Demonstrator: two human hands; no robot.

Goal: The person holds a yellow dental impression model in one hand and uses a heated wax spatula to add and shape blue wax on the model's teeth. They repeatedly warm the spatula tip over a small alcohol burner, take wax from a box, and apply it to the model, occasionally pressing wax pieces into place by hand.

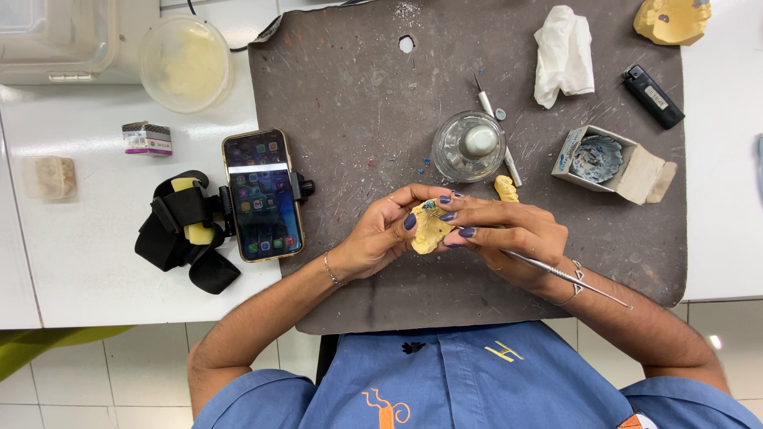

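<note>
The left hand point(373, 238) is gripping a yellow dental cast point(429, 230) mid-mat, at six o'clock from the glass burner point(469, 145); the right hand point(509, 234) is pinching a metal carver point(556, 274) (tip hidden). Wax carving seems underway; next calls for steady, light strokes.

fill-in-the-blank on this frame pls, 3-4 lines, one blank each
1. Both hands hold a small ____ dental cast.
2. The right hand grips a thin ____ instrument.
3. The phone lies on the person's ____ side.
4. The black lighter lies on the dark ____.

Missing: yellow; metal; left; mat
</note>
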